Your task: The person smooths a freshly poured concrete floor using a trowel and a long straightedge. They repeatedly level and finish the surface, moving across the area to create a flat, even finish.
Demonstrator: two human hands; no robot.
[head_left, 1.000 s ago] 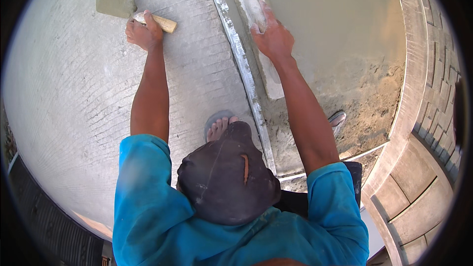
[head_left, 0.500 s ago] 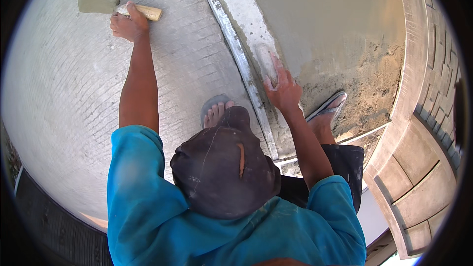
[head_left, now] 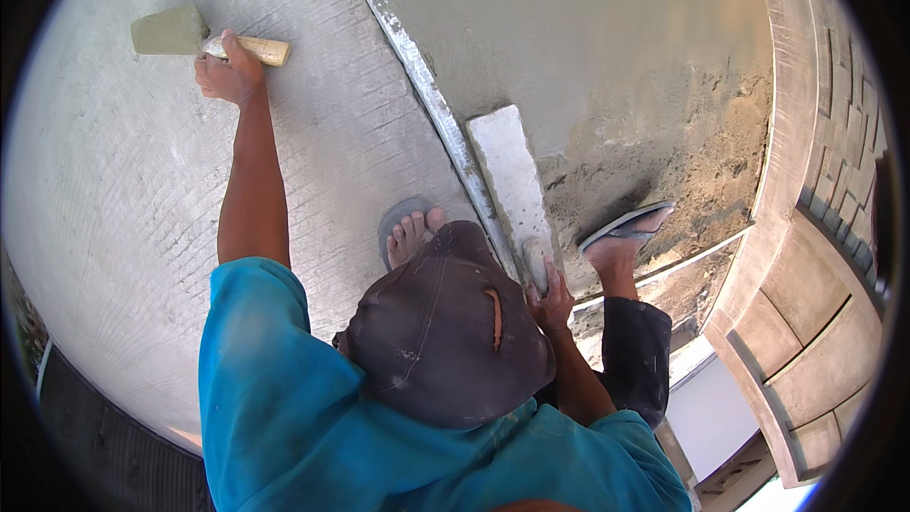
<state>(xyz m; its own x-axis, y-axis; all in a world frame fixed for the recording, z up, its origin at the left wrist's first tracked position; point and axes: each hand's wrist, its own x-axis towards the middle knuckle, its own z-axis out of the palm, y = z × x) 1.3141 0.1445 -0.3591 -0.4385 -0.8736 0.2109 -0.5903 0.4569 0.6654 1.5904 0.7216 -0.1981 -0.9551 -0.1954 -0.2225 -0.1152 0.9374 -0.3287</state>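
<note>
My left hand (head_left: 230, 74) is closed around the trowel (head_left: 171, 30) near the base of its wooden handle. The trowel's blade, coated in grey mortar, points left over the grey concrete. Close to my body, my right hand (head_left: 553, 301) grips the handle of a long, pale plastering float (head_left: 510, 166). The float lies flat on the wet mortar (head_left: 588, 28), alongside a metal strip (head_left: 417, 66). Part of my right wrist is hidden behind the dark cap.
Grooved grey concrete (head_left: 313, 133) spreads left of the strip, with my left foot (head_left: 409, 232) on it. My right foot (head_left: 630, 228), in a flip-flop, is over rough, sandy mortar. A curved kerb (head_left: 787, 85) and block wall (head_left: 844, 104) border the right side.
My right hand has drawn the float back toward my body along the strip, uncovering smoother mortar beyond it. My left hand and trowel have shifted slightly left and nearer.
</note>
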